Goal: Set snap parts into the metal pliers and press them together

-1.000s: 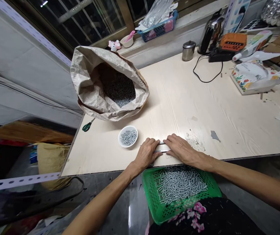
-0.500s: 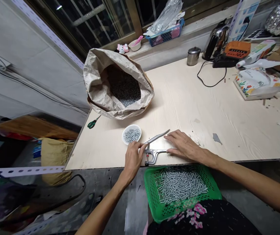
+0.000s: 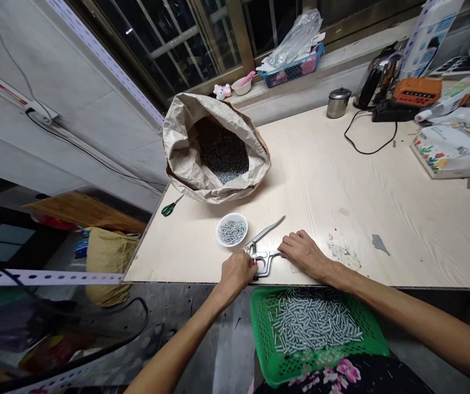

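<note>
Silver snap-fastener pliers (image 3: 264, 261) lie near the table's front edge, their upper handle raised and a spring beside the jaw. My left hand (image 3: 238, 269) is closed at the jaw end, its fingertips by a small red part; what they pinch is hidden. My right hand (image 3: 305, 254) has its fingers curled at the end of the lower handle, gripping it. Just behind my left hand stands a white bowl (image 3: 232, 230) of small metal pieces. Below the table edge, a green basket (image 3: 262, 334) at my lap holds many short metal tubes.
An open woven sack (image 3: 181, 123) with small dark and silvery pieces stands at the back left. Green-handled scissors (image 3: 169, 209) lie beside it. Toward the back right are a metal canister (image 3: 338, 103), a kettle (image 3: 377, 76), an orange battery (image 3: 417, 91) and a tissue pack (image 3: 444, 143).
My left hand has moved lower around the jaw, its fingers now closed there. The right hand's fingers have drawn in onto the lower handle. The whole view has shifted slightly.
</note>
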Demonstrator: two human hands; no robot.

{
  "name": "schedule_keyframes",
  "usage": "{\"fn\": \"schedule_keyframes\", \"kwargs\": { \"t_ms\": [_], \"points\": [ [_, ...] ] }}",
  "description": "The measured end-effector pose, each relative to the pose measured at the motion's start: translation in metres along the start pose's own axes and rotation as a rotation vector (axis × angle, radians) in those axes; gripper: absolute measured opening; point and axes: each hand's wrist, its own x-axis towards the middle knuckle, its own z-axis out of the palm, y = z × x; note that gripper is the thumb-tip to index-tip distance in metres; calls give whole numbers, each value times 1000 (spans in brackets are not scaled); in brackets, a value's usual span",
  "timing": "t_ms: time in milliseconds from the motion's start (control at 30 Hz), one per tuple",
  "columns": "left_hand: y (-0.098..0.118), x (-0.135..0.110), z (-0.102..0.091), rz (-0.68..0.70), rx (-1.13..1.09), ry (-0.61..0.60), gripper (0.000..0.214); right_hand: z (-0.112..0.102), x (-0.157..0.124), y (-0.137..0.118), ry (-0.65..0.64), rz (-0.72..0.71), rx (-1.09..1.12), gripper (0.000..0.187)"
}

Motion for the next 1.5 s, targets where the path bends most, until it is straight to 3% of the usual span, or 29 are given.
{"fn": "schedule_keyframes", "kwargs": {
  "t_ms": [67, 200, 267, 400, 467, 567, 733, 1000, 1133, 1267, 1400, 1500],
  "points": [
    [0, 0, -2, 30, 45, 40, 15, 2, -1, 1, 25, -26, -11, 10],
    [-3, -3, -6, -50, -298, -226, 24, 4, -5, 4, 64, -38, 1, 12],
    [-2, -14, -8, -37, -459, -236, 25, 5, -7, 5, 76, -23, 33, 12],
    [5, -40, -14, 126, -480, -169, 19, 5, -8, 4, 79, 4, 92, 14],
    [3, -37, -21, 139, -373, 7, 21, 5, -7, 2, 78, 7, 98, 15],
    [-13, -8, -36, 36, -149, 324, 24, 6, -6, 1, 86, 4, 79, 16],
    [-37, 37, -42, -7, 7, 272, 21, 11, -7, 2, 118, -5, 32, 14],
    [-34, 41, -33, 186, 165, 283, 23, 13, -6, 3, 123, -14, 14, 15],
    [-43, 49, -32, 166, -36, 324, 22, 14, -7, 2, 107, -7, 9, 14],
    [-48, 46, -37, 75, -445, 353, 20, 5, -7, 1, 73, 29, 96, 10],
    [-31, 22, -39, -4, -1014, 49, 39, -15, 7, -4, 146, 122, 379, 18],
    [-10, 2, -33, 24, -1216, -140, 47, -29, 23, -12, 204, 178, 639, 21]
  ]
}}
